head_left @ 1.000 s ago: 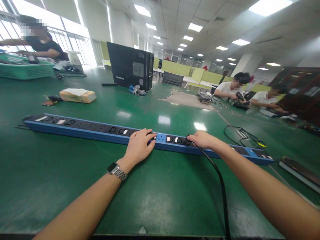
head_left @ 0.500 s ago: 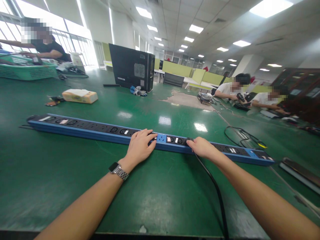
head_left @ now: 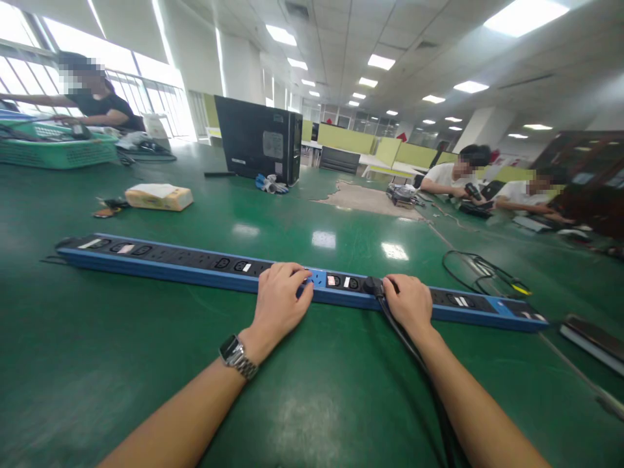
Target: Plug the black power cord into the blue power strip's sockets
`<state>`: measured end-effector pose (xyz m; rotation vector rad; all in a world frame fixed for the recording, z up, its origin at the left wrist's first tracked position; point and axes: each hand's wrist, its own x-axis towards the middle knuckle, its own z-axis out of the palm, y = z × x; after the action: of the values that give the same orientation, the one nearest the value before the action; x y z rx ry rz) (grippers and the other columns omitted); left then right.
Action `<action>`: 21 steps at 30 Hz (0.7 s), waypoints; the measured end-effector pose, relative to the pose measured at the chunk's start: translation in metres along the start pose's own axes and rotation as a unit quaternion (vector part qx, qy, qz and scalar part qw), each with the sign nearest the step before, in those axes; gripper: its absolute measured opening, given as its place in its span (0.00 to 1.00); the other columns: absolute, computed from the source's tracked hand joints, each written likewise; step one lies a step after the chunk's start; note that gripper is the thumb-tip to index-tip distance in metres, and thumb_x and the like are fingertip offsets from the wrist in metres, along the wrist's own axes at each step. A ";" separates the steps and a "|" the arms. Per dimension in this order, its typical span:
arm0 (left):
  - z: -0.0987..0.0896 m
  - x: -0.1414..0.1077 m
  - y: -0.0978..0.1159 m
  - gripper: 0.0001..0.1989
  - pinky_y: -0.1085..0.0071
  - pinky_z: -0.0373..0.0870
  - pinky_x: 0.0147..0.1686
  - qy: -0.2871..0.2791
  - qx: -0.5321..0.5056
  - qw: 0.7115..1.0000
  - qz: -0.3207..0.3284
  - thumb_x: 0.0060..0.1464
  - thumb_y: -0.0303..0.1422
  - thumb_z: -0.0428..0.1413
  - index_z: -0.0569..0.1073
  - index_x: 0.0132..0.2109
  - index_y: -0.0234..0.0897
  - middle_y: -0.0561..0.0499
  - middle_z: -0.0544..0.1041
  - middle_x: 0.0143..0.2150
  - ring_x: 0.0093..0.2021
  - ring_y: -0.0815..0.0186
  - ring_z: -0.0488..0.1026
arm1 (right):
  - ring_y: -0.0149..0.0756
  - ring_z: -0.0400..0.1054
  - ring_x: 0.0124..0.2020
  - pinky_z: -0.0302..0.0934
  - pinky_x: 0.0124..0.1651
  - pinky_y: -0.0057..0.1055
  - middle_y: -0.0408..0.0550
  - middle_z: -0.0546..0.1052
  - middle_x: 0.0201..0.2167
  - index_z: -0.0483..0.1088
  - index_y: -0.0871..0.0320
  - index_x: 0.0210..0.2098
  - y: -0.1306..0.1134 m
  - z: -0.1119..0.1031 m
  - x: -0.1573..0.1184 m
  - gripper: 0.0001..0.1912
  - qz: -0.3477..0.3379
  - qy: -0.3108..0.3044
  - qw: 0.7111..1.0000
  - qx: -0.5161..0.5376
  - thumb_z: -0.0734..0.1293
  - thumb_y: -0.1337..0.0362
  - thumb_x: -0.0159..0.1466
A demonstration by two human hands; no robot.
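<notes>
A long blue power strip (head_left: pixel 195 259) with black sockets lies across the green table. My left hand (head_left: pixel 283 296) is wrapped over its middle, beside a light-blue socket, with the thumb on the near edge. My right hand (head_left: pixel 409 300) grips the strip farther right, its fingers curled over the far side. Just left of that hand a black plug (head_left: pixel 374 286) sits on the strip in a socket. From the plug a black cable (head_left: pixel 402 337) runs down past my right wrist to the table's near edge.
Beyond the strip are a tissue pack (head_left: pixel 160 197), a black computer case (head_left: pixel 258 140), gloves (head_left: pixel 271 184) and a coiled black cable (head_left: pixel 475 270). A green basket (head_left: pixel 58 155) is at the far left. One person sits behind it; two others sit at the right.
My right hand has let go of the plug and moved right onto the strip. The plug stays on the strip. My left hand remains on the strip's middle.
</notes>
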<state>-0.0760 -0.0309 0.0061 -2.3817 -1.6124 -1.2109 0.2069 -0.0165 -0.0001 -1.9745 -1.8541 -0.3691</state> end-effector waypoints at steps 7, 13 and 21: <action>0.034 -0.006 0.073 0.15 0.68 0.70 0.38 -0.210 -0.340 0.913 -0.084 0.59 0.41 0.50 0.77 0.41 0.37 0.47 0.80 0.37 0.37 0.63 0.75 | 0.38 0.70 0.43 0.51 0.44 0.33 0.45 0.80 0.42 0.77 0.52 0.39 -0.001 0.006 -0.003 0.17 0.003 0.013 1.000 0.005 0.57 0.57 0.66; 0.069 0.021 0.112 0.17 0.79 0.63 0.18 -0.284 -0.564 0.693 -0.348 0.59 0.44 0.50 0.73 0.39 0.32 0.46 0.79 0.33 0.22 0.73 0.72 | 0.37 0.70 0.43 0.51 0.45 0.32 0.46 0.80 0.41 0.78 0.53 0.40 0.001 0.006 -0.002 0.16 -0.002 0.011 1.000 0.009 0.58 0.59 0.65; 0.068 0.035 0.123 0.13 0.80 0.62 0.17 -0.247 -0.609 0.668 -0.348 0.55 0.37 0.56 0.71 0.28 0.32 0.49 0.76 0.24 0.17 0.75 0.68 | 0.39 0.69 0.44 0.52 0.45 0.33 0.47 0.80 0.42 0.77 0.53 0.40 -0.003 0.000 -0.003 0.17 0.024 -0.010 1.000 0.004 0.58 0.58 0.64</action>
<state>0.0670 -0.0324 0.0271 -2.9641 -2.5850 -2.6656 0.2032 -0.0191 -0.0012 -2.0210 -1.8124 -0.3293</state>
